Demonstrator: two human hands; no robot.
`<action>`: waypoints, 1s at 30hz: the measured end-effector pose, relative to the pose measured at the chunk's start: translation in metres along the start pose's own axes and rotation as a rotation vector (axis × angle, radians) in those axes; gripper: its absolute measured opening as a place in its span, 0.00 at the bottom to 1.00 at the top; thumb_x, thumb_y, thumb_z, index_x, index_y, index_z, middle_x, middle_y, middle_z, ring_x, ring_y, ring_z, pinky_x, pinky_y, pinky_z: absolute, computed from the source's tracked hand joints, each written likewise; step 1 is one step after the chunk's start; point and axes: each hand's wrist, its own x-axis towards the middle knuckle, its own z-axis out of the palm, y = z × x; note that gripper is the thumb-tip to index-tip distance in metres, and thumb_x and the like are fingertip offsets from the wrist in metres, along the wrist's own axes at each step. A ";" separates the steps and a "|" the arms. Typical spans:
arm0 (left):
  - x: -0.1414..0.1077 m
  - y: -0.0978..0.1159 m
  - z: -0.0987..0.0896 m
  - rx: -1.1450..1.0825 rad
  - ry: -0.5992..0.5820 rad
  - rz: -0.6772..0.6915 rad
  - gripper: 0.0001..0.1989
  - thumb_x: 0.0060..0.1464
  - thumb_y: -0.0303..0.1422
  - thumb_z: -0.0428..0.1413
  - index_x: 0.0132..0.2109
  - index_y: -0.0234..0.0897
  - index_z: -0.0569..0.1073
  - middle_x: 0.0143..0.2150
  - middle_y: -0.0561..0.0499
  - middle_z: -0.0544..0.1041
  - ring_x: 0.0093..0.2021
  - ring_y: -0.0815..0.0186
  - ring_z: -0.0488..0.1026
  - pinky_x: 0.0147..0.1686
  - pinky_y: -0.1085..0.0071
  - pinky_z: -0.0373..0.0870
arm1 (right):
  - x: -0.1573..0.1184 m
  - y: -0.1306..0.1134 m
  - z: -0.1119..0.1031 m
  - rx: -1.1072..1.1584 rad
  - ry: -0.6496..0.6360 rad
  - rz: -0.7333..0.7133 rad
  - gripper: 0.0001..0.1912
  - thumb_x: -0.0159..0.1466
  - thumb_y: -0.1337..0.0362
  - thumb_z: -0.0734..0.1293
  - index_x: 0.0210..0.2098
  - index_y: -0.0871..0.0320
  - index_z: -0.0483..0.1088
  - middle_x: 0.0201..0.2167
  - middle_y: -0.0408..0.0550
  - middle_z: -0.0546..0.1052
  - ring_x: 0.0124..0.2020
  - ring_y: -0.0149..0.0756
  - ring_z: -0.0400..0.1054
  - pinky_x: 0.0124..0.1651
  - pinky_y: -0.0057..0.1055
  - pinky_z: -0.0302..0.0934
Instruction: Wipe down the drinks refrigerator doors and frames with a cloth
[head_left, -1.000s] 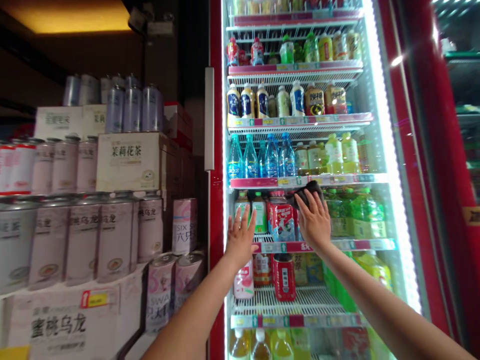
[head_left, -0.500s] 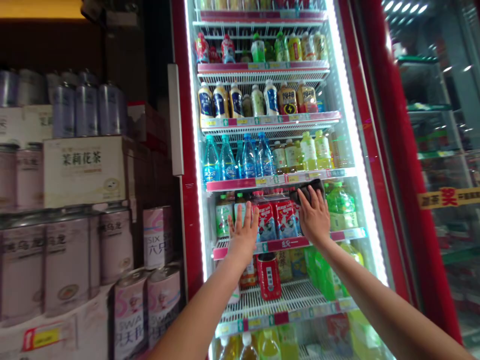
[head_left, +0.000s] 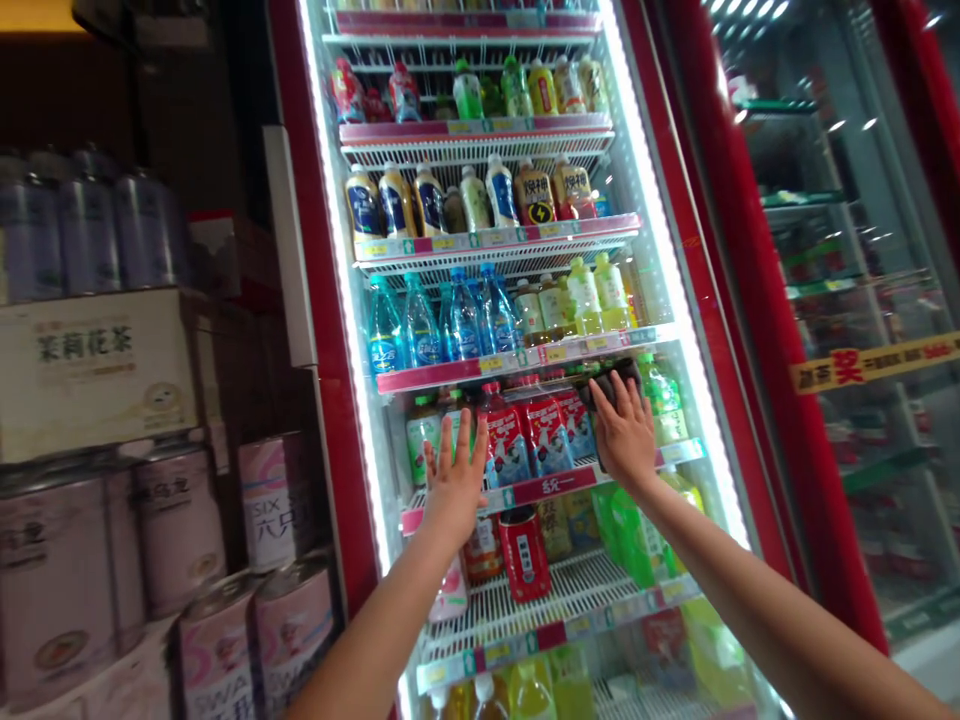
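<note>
My left hand (head_left: 454, 482) is open, fingers spread, held flat in front of the drinks cooler, seemingly against its glass door. Behind it stand green-labelled bottles (head_left: 422, 432). Under the fingers of my right hand (head_left: 624, 428) is a dark cloth (head_left: 621, 372), which appears pressed to the glass just below a shelf edge. Red-and-blue drink packs (head_left: 545, 430) show between the two hands. Green bottles (head_left: 663, 400) stand right of the cloth. Part of the cloth and the right palm are hidden.
Lit shelves of bottles rise above, among them blue bottles (head_left: 426, 325). A red can pack (head_left: 525, 555) sits on the shelf below. A white door handle (head_left: 291, 250) is at left, beside stacked pink cans (head_left: 180, 535) and a carton (head_left: 97, 370). Another cooler (head_left: 795, 300) stands at right.
The view has turned right, so the cooler sits farther left and tilts more. My right hand with the cloth has slid slightly right across the cooler front. My left hand stays spread.
</note>
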 end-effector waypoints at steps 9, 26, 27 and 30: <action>0.007 0.025 -0.025 -0.023 0.044 -0.074 0.48 0.51 0.29 0.65 0.74 0.36 0.52 0.76 0.33 0.49 0.75 0.43 0.46 0.71 0.46 0.51 | 0.032 0.004 -0.012 -0.003 -0.144 -0.279 0.33 0.69 0.71 0.60 0.69 0.40 0.59 0.72 0.43 0.59 0.73 0.45 0.50 0.67 0.49 0.56; 0.078 0.114 -0.010 -0.152 0.161 0.071 0.40 0.58 0.27 0.57 0.74 0.46 0.52 0.77 0.43 0.49 0.76 0.50 0.47 0.72 0.44 0.48 | 0.040 0.083 -0.009 0.080 -0.031 -0.029 0.28 0.71 0.69 0.57 0.69 0.47 0.61 0.72 0.46 0.59 0.74 0.45 0.48 0.68 0.50 0.58; 0.079 0.113 -0.007 -0.149 0.160 0.076 0.41 0.57 0.27 0.58 0.74 0.45 0.52 0.77 0.43 0.48 0.76 0.50 0.46 0.72 0.45 0.48 | 0.029 0.090 -0.008 0.071 0.000 0.024 0.28 0.71 0.69 0.56 0.69 0.48 0.60 0.72 0.47 0.58 0.74 0.46 0.48 0.68 0.51 0.58; 0.077 0.112 -0.004 -0.145 0.150 0.094 0.45 0.53 0.29 0.63 0.74 0.41 0.53 0.78 0.42 0.45 0.77 0.49 0.42 0.73 0.47 0.45 | -0.010 0.093 -0.005 0.007 -0.003 0.029 0.32 0.69 0.72 0.57 0.71 0.48 0.56 0.74 0.49 0.55 0.75 0.48 0.44 0.68 0.52 0.59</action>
